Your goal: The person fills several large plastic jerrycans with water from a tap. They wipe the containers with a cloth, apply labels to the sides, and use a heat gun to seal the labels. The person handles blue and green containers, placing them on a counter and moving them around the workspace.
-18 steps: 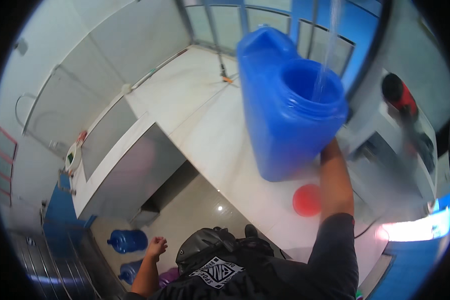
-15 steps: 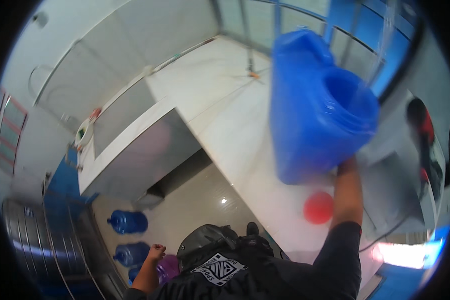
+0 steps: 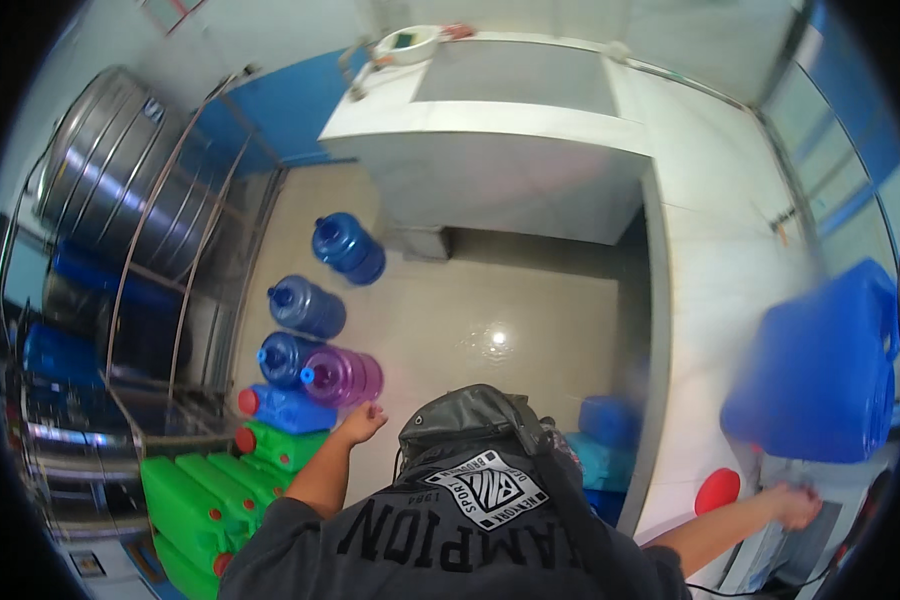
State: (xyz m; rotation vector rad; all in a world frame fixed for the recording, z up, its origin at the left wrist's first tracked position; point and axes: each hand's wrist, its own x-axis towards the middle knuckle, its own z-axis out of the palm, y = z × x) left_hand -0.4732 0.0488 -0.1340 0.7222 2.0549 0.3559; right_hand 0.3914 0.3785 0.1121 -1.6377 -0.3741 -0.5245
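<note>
A large blue plastic jerrycan [image 3: 815, 375] stands on the white counter [image 3: 700, 370] at the right, slightly blurred. My right hand [image 3: 798, 505] is on the near side of the jerrycan, apart from it, over a grey surface. Its fingers are smeared and I cannot make out anything in them. Between that forearm and the jerrycan lies a round red lid [image 3: 717, 491]. At my left side, my left hand [image 3: 365, 422] hangs loosely curled with nothing visible in it. It is nearest to a purple water bottle [image 3: 345, 377] on the floor, without clearly touching it.
Several blue water bottles [image 3: 310, 305] line the floor at the left, beside green jerrycans [image 3: 210, 500] with red caps. Behind them a metal rack stands by a ribbed steel tank [image 3: 120, 170]. A white basin [image 3: 408, 45] sits on the far counter. Blue containers [image 3: 605, 440] are under the right counter.
My view has swung left, so the jerrycan appears farther right and the floor bottles show fully. The right hand, partly hidden behind the jerrycan before, is now apart from it.
</note>
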